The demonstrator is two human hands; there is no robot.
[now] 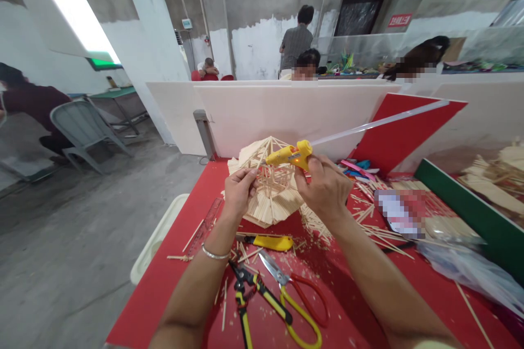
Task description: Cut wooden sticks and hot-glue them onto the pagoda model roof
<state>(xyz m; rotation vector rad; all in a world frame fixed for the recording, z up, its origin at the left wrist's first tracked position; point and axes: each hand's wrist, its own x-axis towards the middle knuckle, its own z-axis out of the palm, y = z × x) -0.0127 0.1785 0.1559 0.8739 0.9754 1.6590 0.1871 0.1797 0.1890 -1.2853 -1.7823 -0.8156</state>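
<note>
My right hand (325, 182) is wrapped round a yellow hot glue gun (289, 155), its nozzle pointing left. A long clear glue stick (376, 124) juts from the gun's back end. In front of me on the red table stands a model built of thin wooden sticks (268, 204), with a wide layered base and an open frame rising to a peak. My left hand (240, 188) is closed in a pinch at the model's left side, close to the nozzle. Whatever lies between its fingertips is too small to make out.
On the red tabletop (147, 305) lie a yellow utility knife (272, 242), scissors (301, 305), pliers (262, 300) and a clear ruler (208, 223). Loose sticks (317, 223) and bagged sticks (446, 218) are at right. White boards (286, 112) stand behind; several people are beyond.
</note>
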